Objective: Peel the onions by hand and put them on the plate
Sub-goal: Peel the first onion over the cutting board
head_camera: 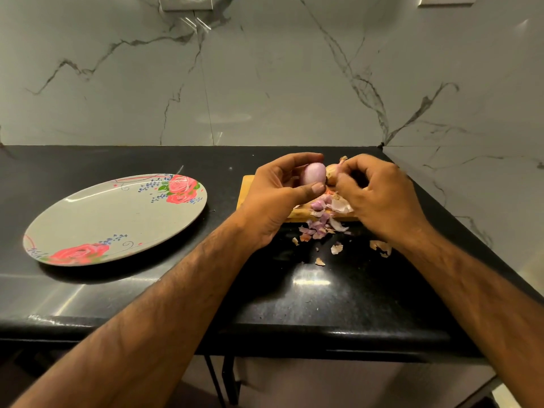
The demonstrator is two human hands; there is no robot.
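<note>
L hand curled round near-bare onion over chopping board so peels drop there; R hand pinches dry skin beside onion. Floral plate well left of board, no onion yet

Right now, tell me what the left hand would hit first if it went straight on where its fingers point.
Probably the right hand, pinching peel just beyond the onion the left hand holds; depth is unclear.
</note>
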